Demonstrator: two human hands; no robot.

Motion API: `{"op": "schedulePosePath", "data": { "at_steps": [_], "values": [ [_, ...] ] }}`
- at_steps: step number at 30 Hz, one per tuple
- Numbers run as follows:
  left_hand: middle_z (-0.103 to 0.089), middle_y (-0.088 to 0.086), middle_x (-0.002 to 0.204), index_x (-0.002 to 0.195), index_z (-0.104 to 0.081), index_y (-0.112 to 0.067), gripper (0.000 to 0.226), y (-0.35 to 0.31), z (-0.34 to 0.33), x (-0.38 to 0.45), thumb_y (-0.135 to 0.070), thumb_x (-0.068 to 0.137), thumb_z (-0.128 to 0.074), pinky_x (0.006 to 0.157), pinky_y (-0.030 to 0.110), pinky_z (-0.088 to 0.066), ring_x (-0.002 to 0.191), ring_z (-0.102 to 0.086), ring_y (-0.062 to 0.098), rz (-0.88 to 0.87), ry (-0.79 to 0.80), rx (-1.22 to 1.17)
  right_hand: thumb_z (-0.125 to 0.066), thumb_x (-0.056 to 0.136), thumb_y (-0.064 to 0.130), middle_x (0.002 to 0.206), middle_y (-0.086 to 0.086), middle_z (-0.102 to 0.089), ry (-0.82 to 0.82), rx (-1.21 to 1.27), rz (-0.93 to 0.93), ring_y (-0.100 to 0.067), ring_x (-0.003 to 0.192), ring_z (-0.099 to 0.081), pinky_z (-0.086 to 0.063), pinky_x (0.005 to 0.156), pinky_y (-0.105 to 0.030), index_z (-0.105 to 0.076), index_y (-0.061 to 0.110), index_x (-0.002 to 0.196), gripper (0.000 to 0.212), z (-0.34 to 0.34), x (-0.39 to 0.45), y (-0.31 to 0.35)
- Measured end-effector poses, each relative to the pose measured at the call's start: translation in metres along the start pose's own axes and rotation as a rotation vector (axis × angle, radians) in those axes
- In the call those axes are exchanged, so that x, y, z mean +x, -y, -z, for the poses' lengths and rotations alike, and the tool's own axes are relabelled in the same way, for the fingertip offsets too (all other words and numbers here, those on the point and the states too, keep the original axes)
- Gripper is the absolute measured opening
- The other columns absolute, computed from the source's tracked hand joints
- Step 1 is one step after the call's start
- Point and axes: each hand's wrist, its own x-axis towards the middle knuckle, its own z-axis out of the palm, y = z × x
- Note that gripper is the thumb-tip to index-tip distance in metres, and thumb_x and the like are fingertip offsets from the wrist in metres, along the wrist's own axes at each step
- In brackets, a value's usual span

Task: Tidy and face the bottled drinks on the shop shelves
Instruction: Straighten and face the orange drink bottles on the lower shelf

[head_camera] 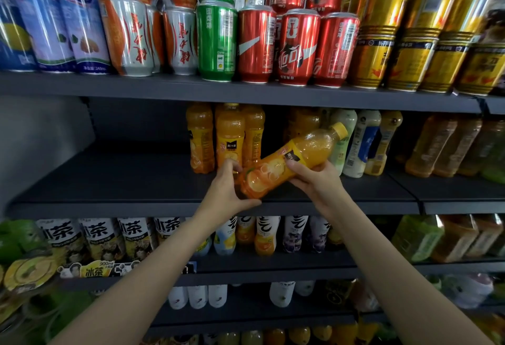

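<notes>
A: Head view — which item is held?
B: A clear plastic orange-juice bottle with a yellow cap (293, 161), tilted, cap up and to the right, base low and left, over the front of the dark grey metal middle shelf (109, 180).

A: How do the hands stand?
B: Both clasp it. The left hand (229, 189) wraps the base, thumb beneath; the right hand (317, 180) curls round the body from below, just under the label.

A: What stands behind?
B: Three upright orange-juice bottles of the same kind (226, 137), directly behind the left hand; to the right, pale green and white bottles (355, 142), then amber tea bottles (442, 145).

A: And the other shelves?
B: Above — red cola cans (295, 46), a green can (216, 41), gold cans (396, 52). Below, iced-tea bottles with black-and-white labels (101, 238).
</notes>
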Motion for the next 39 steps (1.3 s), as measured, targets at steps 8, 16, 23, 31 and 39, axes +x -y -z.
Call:
{"op": "schedulePosePath", "data": {
  "at_steps": [8, 16, 23, 31, 39],
  "values": [
    [-0.047, 0.004, 0.122, 0.115, -0.04, -0.016, 0.045, 0.028, 0.011, 0.013, -0.021, 0.081, -0.07, 0.095, 0.035, -0.044, 0.113, -0.05, 0.019, 0.066, -0.036, 0.133, -0.086, 0.064, 0.015, 0.118, -0.003, -0.059, -0.047, -0.739, 0.289, -0.02, 0.109, -0.058, -0.051, 0.092, -0.04, -0.045, 0.018, 0.123, 0.072, 0.004, 0.021, -0.002],
    [-0.035, 0.008, 0.141, 0.139, -0.028, -0.009, 0.071, 0.021, 0.016, 0.04, -0.022, 0.083, -0.069, 0.101, 0.033, -0.034, 0.13, -0.037, 0.024, 0.192, -0.164, 0.089, -0.08, 0.073, 0.017, 0.125, -0.009, -0.057, -0.188, -0.744, 0.268, -0.025, 0.113, -0.056, -0.049, 0.096, -0.045, -0.04, 0.011, 0.132, 0.072, -0.005, 0.063, -0.018],
    [-0.049, 0.008, 0.132, 0.136, -0.035, -0.007, 0.067, 0.034, 0.002, 0.065, -0.025, 0.082, -0.07, 0.101, 0.032, -0.036, 0.125, -0.045, 0.023, 0.293, -0.13, -0.051, -0.079, 0.074, 0.015, 0.125, -0.009, -0.057, -0.19, -0.756, 0.394, -0.022, 0.116, -0.055, -0.047, 0.097, -0.038, -0.038, 0.01, 0.134, 0.073, -0.01, 0.082, -0.038],
    [-0.059, 0.011, 0.118, 0.12, -0.049, -0.005, 0.048, 0.052, -0.005, 0.075, -0.027, 0.083, -0.07, 0.084, 0.026, -0.039, 0.111, -0.055, 0.026, 0.267, -0.18, 0.12, -0.076, 0.077, 0.01, 0.13, -0.012, -0.052, -0.213, -0.994, 0.372, -0.027, 0.122, -0.05, -0.043, 0.1, -0.037, -0.037, 0.005, 0.136, 0.071, -0.005, 0.091, -0.075],
    [-0.056, 0.009, 0.123, 0.119, -0.045, -0.005, 0.052, 0.05, 0.005, 0.084, -0.028, 0.081, -0.071, 0.08, 0.02, -0.034, 0.116, -0.052, 0.024, 0.281, -0.08, 0.203, -0.055, 0.092, 0.002, 0.126, -0.019, -0.054, -0.356, -1.144, 0.227, -0.032, 0.116, -0.054, -0.045, 0.092, -0.034, -0.037, -0.002, 0.13, 0.042, -0.027, 0.15, -0.072]
  ]
}}
